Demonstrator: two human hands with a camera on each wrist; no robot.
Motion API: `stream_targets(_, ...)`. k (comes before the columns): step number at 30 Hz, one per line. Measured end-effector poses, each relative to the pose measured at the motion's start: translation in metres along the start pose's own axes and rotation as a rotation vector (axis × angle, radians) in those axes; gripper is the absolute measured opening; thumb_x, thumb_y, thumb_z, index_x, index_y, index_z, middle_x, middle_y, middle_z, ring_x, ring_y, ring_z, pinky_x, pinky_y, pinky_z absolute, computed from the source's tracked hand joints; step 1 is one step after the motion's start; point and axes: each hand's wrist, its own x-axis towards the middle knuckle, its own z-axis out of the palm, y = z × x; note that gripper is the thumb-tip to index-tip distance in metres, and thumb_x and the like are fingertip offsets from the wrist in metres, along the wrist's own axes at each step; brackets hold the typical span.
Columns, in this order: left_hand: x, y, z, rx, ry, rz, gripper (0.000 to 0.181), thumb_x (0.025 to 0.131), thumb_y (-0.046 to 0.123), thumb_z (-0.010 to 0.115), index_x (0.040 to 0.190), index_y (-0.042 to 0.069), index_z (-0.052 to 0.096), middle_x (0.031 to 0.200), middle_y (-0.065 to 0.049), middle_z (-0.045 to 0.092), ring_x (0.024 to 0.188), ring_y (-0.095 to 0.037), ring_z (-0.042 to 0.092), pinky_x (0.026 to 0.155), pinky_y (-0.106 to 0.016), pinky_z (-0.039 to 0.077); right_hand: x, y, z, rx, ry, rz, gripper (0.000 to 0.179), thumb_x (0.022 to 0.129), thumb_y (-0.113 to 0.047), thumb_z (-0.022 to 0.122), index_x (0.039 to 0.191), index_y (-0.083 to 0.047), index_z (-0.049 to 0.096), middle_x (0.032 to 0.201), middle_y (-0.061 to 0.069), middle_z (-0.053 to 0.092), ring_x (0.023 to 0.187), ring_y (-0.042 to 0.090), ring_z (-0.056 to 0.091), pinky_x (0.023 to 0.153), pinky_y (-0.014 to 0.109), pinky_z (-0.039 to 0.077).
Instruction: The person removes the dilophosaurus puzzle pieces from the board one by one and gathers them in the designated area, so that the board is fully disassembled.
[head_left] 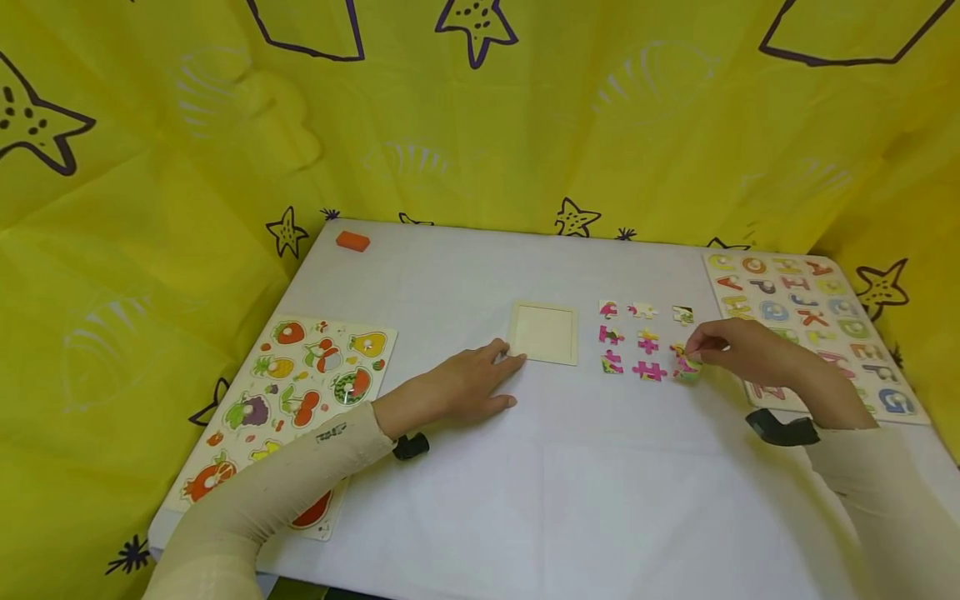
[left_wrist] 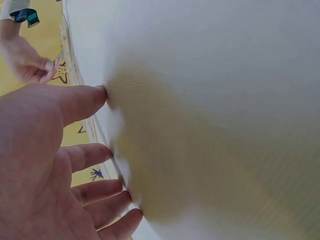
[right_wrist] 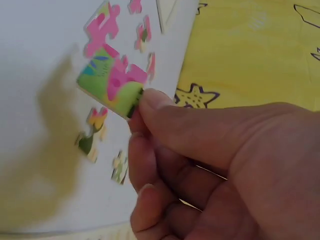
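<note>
My right hand (head_left: 742, 346) pinches a green and pink jigsaw piece (right_wrist: 102, 77) between thumb and fingers, lifted off the table in the right wrist view. Several loose jigsaw pieces (head_left: 648, 372) lie in rough rows just left of that hand. A small square wooden puzzle tray (head_left: 546, 335) with a bare inside lies left of the rows. Beside its lower left corner my left hand (head_left: 468, 385) has its fingers extended, fingertips at the tray's edge. The left wrist view shows the left hand (left_wrist: 40, 160) with spread fingers and thumb touching the white surface.
A fruit knob puzzle board (head_left: 367, 327) lies at the left of the white-covered table (head_left: 480, 500). An alphabet puzzle board (head_left: 817, 333) lies at the right, behind the right forearm. An orange block (head_left: 352, 242) sits at the back left. A yellow patterned curtain (head_left: 450, 125) hangs behind.
</note>
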Motion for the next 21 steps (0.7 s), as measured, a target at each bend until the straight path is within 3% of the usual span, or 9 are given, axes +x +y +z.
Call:
stream_targets(5, 0.001, -0.001, 0.001, 0.002, 0.006, 0.007, 0.071, 0.107, 0.049, 0.058, 0.166, 0.017, 0.036, 0.159, -0.013, 0.042, 0.124, -0.032, 0.063, 0.111, -0.044, 0.050, -0.007, 0.009, 0.005, 0.024, -0.070, 0.018, 0.004, 0.102, -0.003, 0.066, 0.103, -0.005, 0.069, 0.099, -0.003, 0.067, 0.088, 0.011, 0.055, 0.075, 0.022, 0.049)
stream_targets(16, 0.002, 0.000, 0.001, 0.005, 0.003, 0.009, 0.071, 0.107, 0.049, 0.056, 0.167, 0.017, 0.034, 0.160, -0.013, 0.041, 0.128, -0.031, 0.061, 0.113, -0.044, 0.048, -0.002, 0.012, 0.025, -0.034, 0.005, 0.053, 0.008, 0.102, -0.002, 0.064, 0.106, -0.004, 0.070, 0.101, 0.005, 0.067, 0.092, 0.024, 0.055, 0.081, 0.035, 0.050)
stream_targets(21, 0.000, 0.002, 0.002, -0.016, 0.010, 0.011, 0.070, 0.108, 0.048, 0.056, 0.167, 0.017, 0.034, 0.161, -0.013, 0.040, 0.131, -0.033, 0.060, 0.115, -0.045, 0.047, -0.004, 0.010, 0.034, -0.022, 0.044, 0.059, 0.010, 0.101, -0.002, 0.065, 0.110, 0.001, 0.064, 0.092, 0.005, 0.060, 0.085, 0.023, 0.052, 0.073, 0.032, 0.045)
